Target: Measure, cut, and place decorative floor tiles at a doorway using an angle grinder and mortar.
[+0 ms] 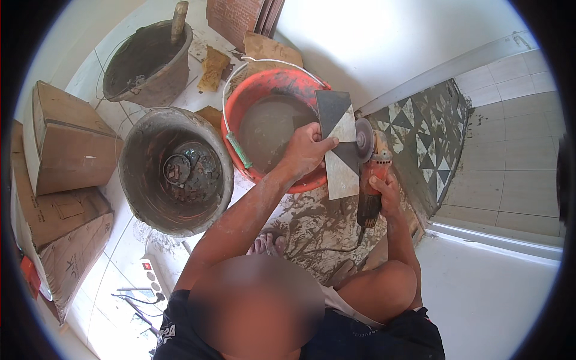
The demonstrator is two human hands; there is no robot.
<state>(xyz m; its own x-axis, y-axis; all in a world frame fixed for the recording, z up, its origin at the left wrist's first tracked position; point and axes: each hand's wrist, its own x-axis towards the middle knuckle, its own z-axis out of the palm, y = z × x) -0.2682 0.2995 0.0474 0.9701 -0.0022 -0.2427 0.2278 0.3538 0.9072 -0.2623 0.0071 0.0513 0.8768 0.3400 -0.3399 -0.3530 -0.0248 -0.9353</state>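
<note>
My left hand (309,147) grips the left edge of a long tile (343,179) patterned with dark grey and whitish triangles. The tile is held over the right rim of a red bucket (235,103), which has murky grey water in it. In my right hand (385,191) is an orange and black angle grinder (369,207), its fingers wrapped round the body. The grinder's round disc (363,139) meets the tile's right edge, close to my left thumb. From the frame I cannot tell whether the disc is spinning. A green grip sits on the bucket's wire handle.
A dirty grey tub (135,180) stands left of the red bucket. Behind it is a mortar bucket (150,81) with a wooden-handled tool. Cardboard boxes (72,141) line the left side. A power strip (153,276) and cables lie on the floor. Patterned tiles (423,129) cover the right-hand doorway floor.
</note>
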